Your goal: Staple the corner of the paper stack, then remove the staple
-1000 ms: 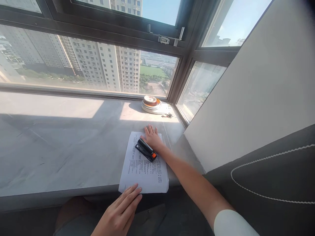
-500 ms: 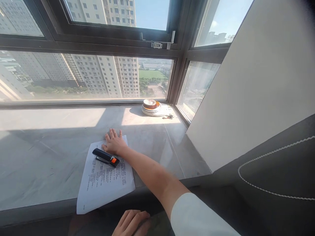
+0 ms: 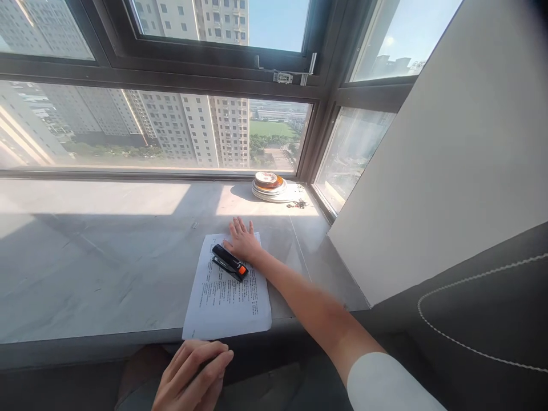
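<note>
On the gray sill (image 3: 107, 274), the printed paper (image 3: 226, 317) is laid slightly over the near edge. By its near end the left hand (image 3: 192, 374) is loosely curled, whether anything is held cannot be told; at the far side the right hand (image 3: 243, 242) is spread wide, and just near-left of it the black stapler (image 3: 229, 261) is rested on the paper.

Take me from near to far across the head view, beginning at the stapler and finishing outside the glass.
Stapler → round stack by the window corner → metal window fitting → high-rise building outside.
</note>
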Demonstrator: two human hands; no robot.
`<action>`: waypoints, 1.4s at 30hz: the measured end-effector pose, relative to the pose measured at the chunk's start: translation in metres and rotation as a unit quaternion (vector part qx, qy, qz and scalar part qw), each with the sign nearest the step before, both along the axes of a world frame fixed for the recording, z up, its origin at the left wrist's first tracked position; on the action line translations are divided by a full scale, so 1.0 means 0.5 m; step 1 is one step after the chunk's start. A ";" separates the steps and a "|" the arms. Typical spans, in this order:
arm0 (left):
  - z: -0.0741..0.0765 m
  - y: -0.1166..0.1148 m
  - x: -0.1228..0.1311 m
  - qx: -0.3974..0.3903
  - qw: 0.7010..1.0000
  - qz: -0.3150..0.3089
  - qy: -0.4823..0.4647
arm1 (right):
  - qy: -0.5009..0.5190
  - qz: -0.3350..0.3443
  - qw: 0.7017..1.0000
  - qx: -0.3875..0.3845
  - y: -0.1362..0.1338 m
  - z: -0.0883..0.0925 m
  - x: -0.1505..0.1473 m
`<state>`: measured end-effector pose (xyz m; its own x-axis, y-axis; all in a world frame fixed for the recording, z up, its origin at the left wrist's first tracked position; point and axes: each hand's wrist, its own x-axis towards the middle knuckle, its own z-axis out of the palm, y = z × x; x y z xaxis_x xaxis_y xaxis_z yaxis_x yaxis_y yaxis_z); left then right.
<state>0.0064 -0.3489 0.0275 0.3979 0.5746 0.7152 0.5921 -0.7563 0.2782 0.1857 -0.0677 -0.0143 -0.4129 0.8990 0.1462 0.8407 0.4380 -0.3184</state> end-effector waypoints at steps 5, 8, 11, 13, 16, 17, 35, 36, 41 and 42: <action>0.041 0.144 -0.042 0.057 0.968 0.132 -0.208 | -0.003 -0.027 1.000 -0.007 0.010 0.001 0.089; 0.047 0.288 -0.041 -0.056 0.932 0.214 -0.288 | -0.006 -0.017 1.000 -0.007 0.018 -0.001 0.098; 0.034 0.437 -0.025 -0.176 0.904 0.221 -0.320 | -0.006 -0.016 1.000 -0.009 0.020 -0.001 0.097; 0.016 0.518 -0.008 -0.271 0.883 0.180 -0.339 | 0.001 -0.016 1.000 -0.008 0.019 0.003 0.098; -0.017 0.599 0.021 -0.317 0.871 0.139 -0.347 | 0.018 -0.014 1.000 -0.008 0.015 0.007 0.100; -0.028 0.615 0.030 -0.325 0.870 0.131 -0.347 | 0.023 -0.015 1.000 -0.009 0.015 0.007 0.100; -0.098 0.647 0.047 -0.321 0.920 0.085 -0.208 | 0.126 0.200 0.963 -0.132 -0.054 0.122 0.164; -0.098 0.646 0.047 -0.320 0.921 0.083 -0.205 | 0.101 0.203 0.966 -0.128 -0.060 0.121 0.154; -0.092 0.636 0.049 -0.312 0.931 0.065 -0.178 | 0.049 0.146 0.985 -0.075 -0.078 0.118 0.117; -0.088 0.634 0.050 -0.308 0.933 0.063 -0.172 | 0.057 0.131 0.987 -0.068 -0.079 0.120 0.115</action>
